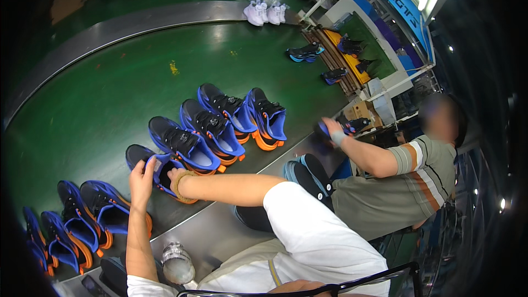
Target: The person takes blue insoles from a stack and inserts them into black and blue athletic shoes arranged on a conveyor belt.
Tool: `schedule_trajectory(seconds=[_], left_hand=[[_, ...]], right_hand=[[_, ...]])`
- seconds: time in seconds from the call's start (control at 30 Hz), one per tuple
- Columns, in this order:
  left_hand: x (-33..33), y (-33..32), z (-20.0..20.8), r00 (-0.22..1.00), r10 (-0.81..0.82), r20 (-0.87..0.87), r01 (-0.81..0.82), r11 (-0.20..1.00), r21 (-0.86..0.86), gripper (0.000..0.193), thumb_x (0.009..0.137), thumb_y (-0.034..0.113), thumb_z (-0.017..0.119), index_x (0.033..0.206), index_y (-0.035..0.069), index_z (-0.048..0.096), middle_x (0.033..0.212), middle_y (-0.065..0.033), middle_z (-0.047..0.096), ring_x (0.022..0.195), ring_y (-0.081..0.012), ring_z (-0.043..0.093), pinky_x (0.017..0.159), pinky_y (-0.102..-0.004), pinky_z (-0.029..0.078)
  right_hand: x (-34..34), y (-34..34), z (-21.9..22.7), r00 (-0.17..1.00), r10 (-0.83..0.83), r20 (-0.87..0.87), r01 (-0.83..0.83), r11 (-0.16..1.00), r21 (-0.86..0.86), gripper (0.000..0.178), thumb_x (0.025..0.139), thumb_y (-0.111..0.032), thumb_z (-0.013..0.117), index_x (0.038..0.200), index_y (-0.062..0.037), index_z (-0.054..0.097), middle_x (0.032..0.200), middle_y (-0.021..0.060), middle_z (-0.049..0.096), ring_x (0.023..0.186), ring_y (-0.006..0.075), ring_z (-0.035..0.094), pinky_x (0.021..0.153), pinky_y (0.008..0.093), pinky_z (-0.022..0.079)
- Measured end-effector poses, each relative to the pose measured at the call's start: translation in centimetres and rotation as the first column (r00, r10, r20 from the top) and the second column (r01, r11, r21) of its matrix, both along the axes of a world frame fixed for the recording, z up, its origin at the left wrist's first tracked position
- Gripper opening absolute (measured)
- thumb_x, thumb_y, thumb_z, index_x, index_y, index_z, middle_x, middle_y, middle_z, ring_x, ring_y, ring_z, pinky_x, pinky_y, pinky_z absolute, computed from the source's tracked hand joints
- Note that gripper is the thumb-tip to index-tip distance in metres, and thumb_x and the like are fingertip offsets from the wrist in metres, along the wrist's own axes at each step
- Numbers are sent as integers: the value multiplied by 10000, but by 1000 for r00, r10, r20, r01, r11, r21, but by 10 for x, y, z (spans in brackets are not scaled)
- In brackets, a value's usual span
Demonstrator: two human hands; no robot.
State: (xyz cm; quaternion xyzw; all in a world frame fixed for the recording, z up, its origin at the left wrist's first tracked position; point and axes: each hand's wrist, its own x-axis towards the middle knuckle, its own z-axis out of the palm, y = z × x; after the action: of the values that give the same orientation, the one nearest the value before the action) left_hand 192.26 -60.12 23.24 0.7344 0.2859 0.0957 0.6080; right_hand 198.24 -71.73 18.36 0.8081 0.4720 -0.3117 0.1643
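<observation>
A black and blue sneaker with an orange sole [138, 153] lies on the green belt in front of me. My left hand [142, 179] pinches the edge of its opening near the tongue, thumb and fingers closed there. Across from it, my right hand [177, 177] reaches into the collar with bent fingers, their tips hidden in the shoe. Just to the right stand matching sneakers, the nearest one [175, 137] almost touching this shoe. Further matching sneakers, among them one close to my left forearm [107, 203], stand on the left.
A metal ledge [212, 223] runs along the belt's near side, with a clear container [177, 263] on it. On the right a co-worker [399, 179] holds a dark shoe. White sneakers [254, 13] stand on the far rail; dark shoes [305, 52] lie near the rollers.
</observation>
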Motion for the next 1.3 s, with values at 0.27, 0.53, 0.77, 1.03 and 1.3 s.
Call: schedule_trajectory(seconds=[0.27,0.53,0.77,1.03,1.3], left_hand=[[2,6,-14,1000,13,-21,-14,998,-60,354,793,304,576,625,13,466,575,10,391,551,-76,341,474,-256,306],[-10,6,-14,977,-68,201,-63,814,578,209,738,101,586,900,18,485,929,-159,459,829,-343,511,701,-388,435],[-1,-13,8,957,-205,-207,287,547,786,418,628,104,649,967,12,423,943,-133,472,787,-281,523,665,-365,443],[-39,-34,20,958,-286,8,136,480,867,277,674,117,613,889,13,473,918,-141,508,652,-246,524,608,-330,431],[-41,36,-3,972,-145,-185,190,19,982,252,682,127,499,914,33,534,1144,-154,476,683,-158,529,613,-276,429]], right_hand=[[12,18,25,984,135,-119,-160,956,-244,350,737,-306,551,992,-67,576,1102,117,535,1050,219,494,850,310,423],[9,4,77,819,480,-315,-558,794,-241,404,774,-359,425,980,-56,596,1042,105,573,1098,211,449,1022,369,96],[-1,-51,60,963,257,-85,-172,824,540,340,736,-256,461,878,32,573,1020,208,534,1078,284,444,1012,416,156],[-62,-132,65,775,-328,-540,624,538,567,184,748,-121,616,878,9,605,1220,271,375,1047,347,484,845,309,409],[-67,-66,71,775,-183,-605,608,482,632,219,789,-141,557,974,-24,575,1065,199,526,921,321,550,797,349,437]])
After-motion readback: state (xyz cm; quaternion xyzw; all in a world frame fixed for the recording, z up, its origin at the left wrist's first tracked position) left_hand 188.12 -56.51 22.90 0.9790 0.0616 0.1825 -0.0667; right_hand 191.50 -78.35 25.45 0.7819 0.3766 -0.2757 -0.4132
